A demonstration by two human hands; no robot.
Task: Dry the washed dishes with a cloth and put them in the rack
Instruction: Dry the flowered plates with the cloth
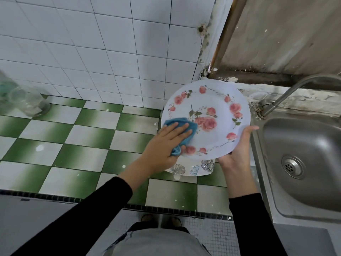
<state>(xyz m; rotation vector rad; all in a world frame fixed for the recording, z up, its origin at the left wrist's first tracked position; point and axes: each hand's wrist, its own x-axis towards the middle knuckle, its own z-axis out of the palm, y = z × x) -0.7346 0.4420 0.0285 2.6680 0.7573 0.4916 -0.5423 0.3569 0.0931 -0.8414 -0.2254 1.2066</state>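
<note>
Black sleeves [83,215] cover both forearms, which reach forward over a green-and-white checked counter [92,135].

The left hand [166,143] lies flat, fingers straight and together, and presses a blue cloth [184,142] against the face of a rose plate [212,100]. A fold of the cloth bunches beside the thumb.

The right hand [238,154] grips the same plate at the rim. Its palm faces up, its thumb lies along the edge, and the rest of its fingers are hidden behind the plate. The plate is held tilted above the counter, between the two hands, with its painted face towards the camera.

Just under both hands a leaf-patterned plate [191,169] rests on the counter, mostly covered by the held plate.

To the outer side of the right hand sits a steel sink [304,163], and beyond it a curved tap [287,93].

Far out from the left hand stand blurred glass jars [27,102]. Beyond everything rises a white tiled wall [92,43].
</note>
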